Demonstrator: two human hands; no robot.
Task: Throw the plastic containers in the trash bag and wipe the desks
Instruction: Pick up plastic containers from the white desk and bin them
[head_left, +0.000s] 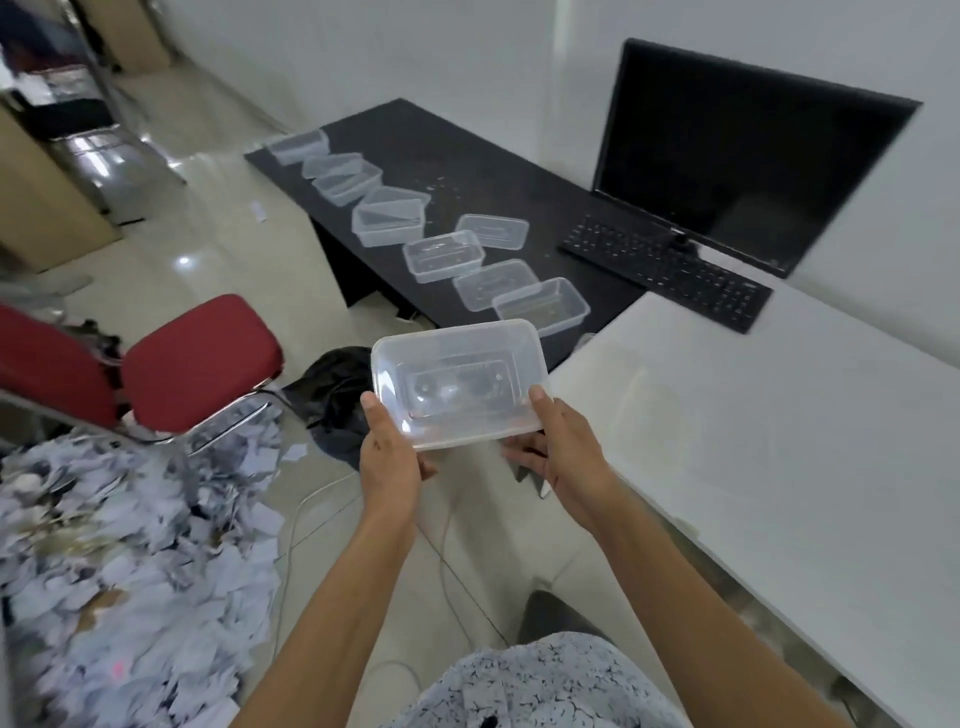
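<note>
The keyboard (670, 270) had key markings too small to read. At the frame's centre, the left hand (389, 457) and right hand (563, 457) gripped a clear plastic container (457, 384), each with its thumb on the near rim and fingers curled beneath. Just behind it on the floor lay the black trash bag (335, 395). More containers (444, 255) lined the black desk (467, 150), upper centre.

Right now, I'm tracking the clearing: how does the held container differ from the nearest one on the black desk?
The held container is gripped by the left hand and right hand, tilted, off the desk; the nearest container rests flat, untouched, on the black desk. Both are clear, rectangular.
</note>
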